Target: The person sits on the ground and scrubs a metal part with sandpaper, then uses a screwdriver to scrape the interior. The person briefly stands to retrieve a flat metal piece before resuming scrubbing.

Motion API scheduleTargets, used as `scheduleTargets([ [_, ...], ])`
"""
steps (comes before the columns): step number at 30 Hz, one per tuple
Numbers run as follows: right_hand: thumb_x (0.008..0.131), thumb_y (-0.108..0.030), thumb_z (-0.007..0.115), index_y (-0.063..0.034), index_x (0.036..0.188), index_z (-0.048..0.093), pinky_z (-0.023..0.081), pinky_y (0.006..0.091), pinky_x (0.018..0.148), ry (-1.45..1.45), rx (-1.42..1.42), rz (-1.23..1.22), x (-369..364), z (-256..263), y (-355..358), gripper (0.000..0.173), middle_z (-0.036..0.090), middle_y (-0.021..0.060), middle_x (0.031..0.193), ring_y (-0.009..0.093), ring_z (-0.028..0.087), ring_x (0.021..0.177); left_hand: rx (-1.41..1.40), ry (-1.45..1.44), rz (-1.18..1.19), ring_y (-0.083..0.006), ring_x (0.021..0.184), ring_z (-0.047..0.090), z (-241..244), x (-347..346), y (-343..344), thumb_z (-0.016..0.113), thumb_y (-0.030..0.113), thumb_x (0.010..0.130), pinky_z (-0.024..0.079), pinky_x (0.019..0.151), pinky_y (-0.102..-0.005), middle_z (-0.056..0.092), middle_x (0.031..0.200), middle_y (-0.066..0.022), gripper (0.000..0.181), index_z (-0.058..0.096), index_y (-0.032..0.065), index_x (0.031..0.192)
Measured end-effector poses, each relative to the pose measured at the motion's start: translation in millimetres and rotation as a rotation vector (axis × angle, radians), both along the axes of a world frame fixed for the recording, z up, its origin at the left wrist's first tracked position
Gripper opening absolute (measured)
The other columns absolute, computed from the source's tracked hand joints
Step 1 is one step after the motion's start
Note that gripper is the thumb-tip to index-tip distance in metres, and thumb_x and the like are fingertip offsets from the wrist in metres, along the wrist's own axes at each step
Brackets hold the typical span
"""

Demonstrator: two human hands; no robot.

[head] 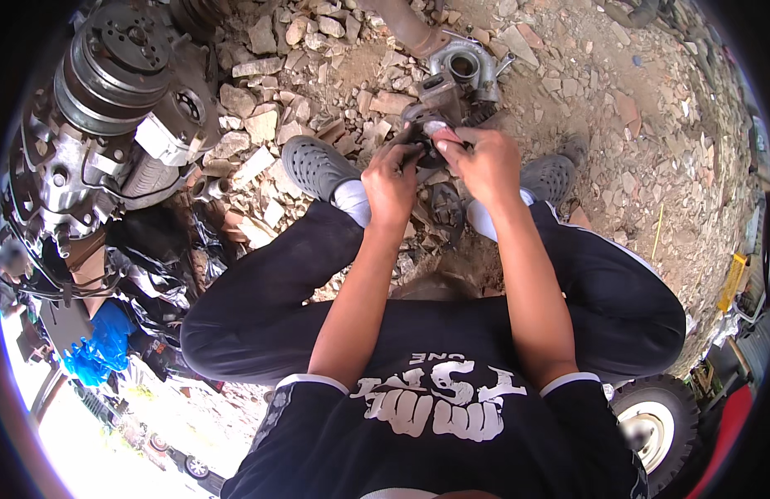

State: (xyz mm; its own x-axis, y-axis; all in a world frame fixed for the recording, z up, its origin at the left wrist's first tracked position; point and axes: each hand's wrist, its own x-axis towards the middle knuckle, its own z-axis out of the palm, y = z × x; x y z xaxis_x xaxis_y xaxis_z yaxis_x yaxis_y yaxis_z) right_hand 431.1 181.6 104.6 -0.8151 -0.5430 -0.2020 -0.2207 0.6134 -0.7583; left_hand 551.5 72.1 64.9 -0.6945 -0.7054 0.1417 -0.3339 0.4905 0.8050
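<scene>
My left hand (pixel 392 178) grips a dark, greasy metal part (pixel 427 156) between my feet. In the fingers of my right hand (pixel 488 161) is a small reddish piece (pixel 444 133) with a pale end, pressed against or just above that part. Whether it is cloth or abrasive paper I cannot tell. Just beyond my hands, a turbocharger (pixel 486 65) lies on the ground with its round opening facing up. A rusty pipe (pixel 410 28) joins or touches its far side. My fingers hide much of the dark part.
An engine (pixel 61 168) with a grooved pulley (pixel 114 75) stands at the left. Below it lie black plastic (pixel 151 249) and a blue bag (pixel 101 343). Broken stones (pixel 260 125) cover the ground around my grey clogs (pixel 316 165). A wheel (pixel 656 424) is behind at the right.
</scene>
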Motion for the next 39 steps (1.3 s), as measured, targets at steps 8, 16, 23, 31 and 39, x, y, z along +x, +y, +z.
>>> scheduleTargets([
  [8, 0.082, -0.028, 0.083, -0.0131, 0.097, 0.083, 0.056, 0.0438, 0.077, 0.123, -0.018, 0.015, -2.3, -2.1, -8.3, 0.021, 0.076, 0.0155, 0.089, 0.035, 0.072, 0.082, 0.014, -0.013, 0.013, -0.0305, 0.095, 0.076, -3.5, 0.5, 1.4, 0.077, 0.002, 0.083, 0.058, 0.086, -0.0369, 0.077, 0.112, -0.0145, 0.014, 0.079, 0.0031, 0.097],
  [16, 0.087, -0.031, 0.081, -0.0174, 0.101, 0.084, 0.054, 0.0368, 0.063, 0.351, -0.154, -0.016, -3.2, -18.5, -18.1, 0.020, 0.072, 0.0094, 0.069, 0.023, 0.070, 0.063, -0.029, 0.022, -0.006, -0.0290, 0.093, 0.076, -5.2, 0.9, 0.6, 0.077, 0.003, 0.083, 0.057, 0.083, -0.0366, 0.078, 0.107, -0.0135, 0.013, 0.079, 0.0034, 0.097],
  [23, 0.083, -0.030, 0.082, -0.0176, 0.099, 0.083, 0.056, 0.0447, 0.077, -0.042, 0.063, -0.016, -2.7, -2.4, 0.7, 0.020, 0.076, 0.0153, 0.087, 0.036, 0.072, 0.084, 0.000, 0.015, 0.006, -0.0293, 0.093, 0.076, 1.0, -0.5, -2.9, 0.077, 0.002, 0.083, 0.058, 0.084, -0.0366, 0.078, 0.109, -0.0151, 0.014, 0.079, 0.0029, 0.096],
  [31, 0.082, -0.033, 0.083, -0.0193, 0.097, 0.084, 0.055, 0.0446, 0.074, 0.034, 0.060, 0.006, -2.4, 0.3, -1.3, 0.020, 0.075, 0.0151, 0.086, 0.036, 0.071, 0.080, 0.027, -0.007, 0.020, -0.0291, 0.095, 0.076, 1.7, -0.9, -0.7, 0.077, 0.002, 0.082, 0.058, 0.087, -0.0371, 0.078, 0.110, -0.0145, 0.016, 0.080, 0.0036, 0.098],
  [39, 0.087, -0.030, 0.081, -0.0189, 0.102, 0.084, 0.053, 0.0384, 0.063, 0.247, -0.053, -0.063, -0.6, -19.0, -17.9, 0.019, 0.072, 0.0118, 0.071, 0.030, 0.068, 0.062, 0.054, 0.033, 0.008, -0.0297, 0.098, 0.076, -0.1, -2.3, -0.3, 0.077, 0.002, 0.083, 0.058, 0.088, -0.0372, 0.077, 0.114, -0.0149, 0.014, 0.080, 0.0031, 0.097],
])
